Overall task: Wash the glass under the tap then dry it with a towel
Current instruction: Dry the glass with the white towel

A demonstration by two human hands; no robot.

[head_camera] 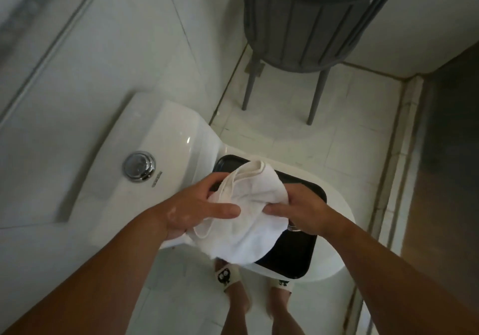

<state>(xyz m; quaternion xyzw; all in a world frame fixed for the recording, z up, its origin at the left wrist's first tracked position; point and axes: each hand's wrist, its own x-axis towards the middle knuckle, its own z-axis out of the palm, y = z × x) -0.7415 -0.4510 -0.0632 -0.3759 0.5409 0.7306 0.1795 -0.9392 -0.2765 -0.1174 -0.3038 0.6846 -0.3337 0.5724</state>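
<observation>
— How are the arms held?
— Both bare forearms are extended forward and downward, converging at the centre.
— And the hands?
— The left hand [193,209] is closed on the white towel [248,213], thumb laid across it. The right hand [302,210] is clamped on its opposite side, fingers [278,209] curled in.

White tiled floor [324,137] (grey basket [305,31] behind)

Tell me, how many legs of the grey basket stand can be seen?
2. One leg stands at the left near the wall, the other further right on the floor. More legs may be hidden behind the grey basket.
</observation>
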